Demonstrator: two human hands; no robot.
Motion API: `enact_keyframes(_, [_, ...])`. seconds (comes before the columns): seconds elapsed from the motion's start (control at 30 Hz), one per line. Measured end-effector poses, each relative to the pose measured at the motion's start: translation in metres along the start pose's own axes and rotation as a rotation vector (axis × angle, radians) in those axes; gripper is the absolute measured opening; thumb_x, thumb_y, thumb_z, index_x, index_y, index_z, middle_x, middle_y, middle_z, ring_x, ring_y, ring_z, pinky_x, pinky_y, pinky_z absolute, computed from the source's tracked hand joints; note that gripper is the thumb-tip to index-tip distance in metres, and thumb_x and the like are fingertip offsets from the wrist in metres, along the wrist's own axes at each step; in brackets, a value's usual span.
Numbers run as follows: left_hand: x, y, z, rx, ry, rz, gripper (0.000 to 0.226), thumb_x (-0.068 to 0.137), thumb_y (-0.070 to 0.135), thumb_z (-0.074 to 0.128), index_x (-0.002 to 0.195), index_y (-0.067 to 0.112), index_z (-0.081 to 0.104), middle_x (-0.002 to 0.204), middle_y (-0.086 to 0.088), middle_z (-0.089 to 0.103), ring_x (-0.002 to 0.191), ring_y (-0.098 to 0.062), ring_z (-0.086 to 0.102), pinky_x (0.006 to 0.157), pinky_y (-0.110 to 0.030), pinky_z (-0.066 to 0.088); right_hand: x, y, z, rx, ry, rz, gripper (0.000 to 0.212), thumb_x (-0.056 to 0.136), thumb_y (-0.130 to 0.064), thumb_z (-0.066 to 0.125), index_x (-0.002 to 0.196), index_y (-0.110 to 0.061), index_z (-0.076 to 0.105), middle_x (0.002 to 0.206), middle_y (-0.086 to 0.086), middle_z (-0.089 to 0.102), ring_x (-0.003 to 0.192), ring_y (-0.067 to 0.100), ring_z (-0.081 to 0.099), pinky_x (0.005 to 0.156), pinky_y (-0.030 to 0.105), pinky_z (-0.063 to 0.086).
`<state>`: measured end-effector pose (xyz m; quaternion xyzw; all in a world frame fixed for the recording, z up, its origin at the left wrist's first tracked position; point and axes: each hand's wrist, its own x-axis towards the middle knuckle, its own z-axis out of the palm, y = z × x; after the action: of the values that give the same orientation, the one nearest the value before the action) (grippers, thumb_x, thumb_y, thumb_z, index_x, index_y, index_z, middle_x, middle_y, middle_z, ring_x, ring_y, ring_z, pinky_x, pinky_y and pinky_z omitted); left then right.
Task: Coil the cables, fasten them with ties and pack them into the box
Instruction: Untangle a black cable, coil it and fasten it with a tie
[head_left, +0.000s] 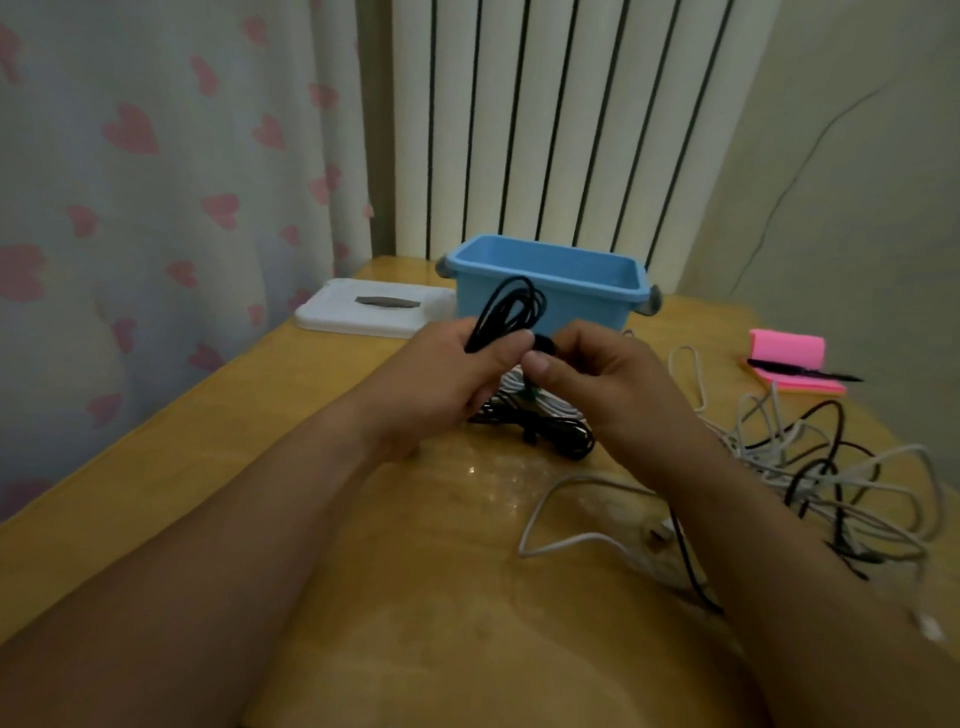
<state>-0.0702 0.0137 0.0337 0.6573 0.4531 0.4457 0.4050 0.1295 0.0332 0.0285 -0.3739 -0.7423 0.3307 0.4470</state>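
My left hand (457, 374) grips a coiled black cable (511, 312), whose loops stand up above my fingers in front of the blue box (545, 283). My right hand (608, 384) pinches a dark end of that cable or a tie, right beside my left thumb; which one is too small to tell. Under my hands lie a bundled white cable and a bundled black cable (550, 428) on the table. A tangle of loose white and black cables (810, 467) spreads at the right.
The box's white lid (371, 309) lies left of the box. A pink pad (789, 361) with a black pen on it sits far right. The wooden table (415, 571) ends at a curtain on the left and a radiator behind.
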Motion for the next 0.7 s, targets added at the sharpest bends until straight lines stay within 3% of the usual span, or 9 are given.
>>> enact_keyframes(0.07, [0.003,0.009,0.003,-0.098,-0.019,-0.001,0.023,0.108,0.037,0.06,0.094,0.019,0.062,0.068,-0.001,0.052,0.051,-0.008,0.043,0.047,-0.021,0.037,-0.001,-0.002,-0.004,0.114,0.013,0.02,0.022,0.095,-0.029,0.075,0.093,-0.007,0.071,0.084,0.012,0.072,0.077,0.01,0.063,0.071,0.024,0.051])
enact_keyframes(0.2, [0.014,0.02,0.013,-0.219,0.022,-0.018,0.018,0.11,0.028,0.058,0.101,0.013,0.061,0.07,-0.002,0.056,0.048,-0.009,0.041,0.041,-0.02,0.033,0.002,-0.006,-0.008,0.394,0.069,0.058,0.012,0.093,-0.028,0.069,0.09,-0.016,0.069,0.075,-0.01,0.067,0.069,0.002,0.058,0.068,0.022,0.046])
enact_keyframes(0.37, [0.025,0.012,0.042,-0.308,0.157,-0.053,0.017,0.109,0.018,0.055,0.093,0.013,0.055,0.063,0.0,0.049,0.045,-0.01,0.036,0.04,-0.022,0.029,0.008,-0.004,-0.018,0.706,0.178,0.096,0.011,0.096,-0.03,0.063,0.09,-0.021,0.064,0.092,-0.003,0.068,0.087,0.008,0.065,0.074,0.025,0.048])
enact_keyframes(0.47, [0.025,0.0,0.053,-0.26,0.222,-0.065,0.018,0.107,0.019,0.056,0.089,0.015,0.055,0.062,0.001,0.047,0.047,-0.01,0.038,0.045,-0.025,0.031,0.01,-0.002,-0.021,0.84,0.18,0.117,0.01,0.097,-0.03,0.061,0.097,-0.02,0.062,0.09,-0.002,0.068,0.093,0.013,0.064,0.09,0.033,0.043])
enact_keyframes(0.57, [0.025,-0.008,0.047,-0.215,0.264,-0.052,0.02,0.108,0.023,0.057,0.09,0.016,0.057,0.062,0.003,0.048,0.048,-0.008,0.041,0.046,-0.021,0.035,0.01,-0.002,-0.025,0.866,0.2,0.134,0.014,0.102,-0.029,0.057,0.1,-0.017,0.063,0.077,-0.001,0.06,0.082,0.013,0.062,0.091,0.034,0.046])
enact_keyframes(0.7, [0.021,-0.005,0.045,-0.205,0.241,-0.048,0.019,0.109,0.026,0.058,0.093,0.018,0.061,0.061,0.005,0.049,0.049,-0.007,0.043,0.046,-0.02,0.037,0.009,-0.001,-0.022,0.829,0.184,0.152,0.023,0.105,-0.03,0.053,0.104,-0.011,0.064,0.071,0.0,0.051,0.067,0.014,0.056,0.078,0.031,0.052])
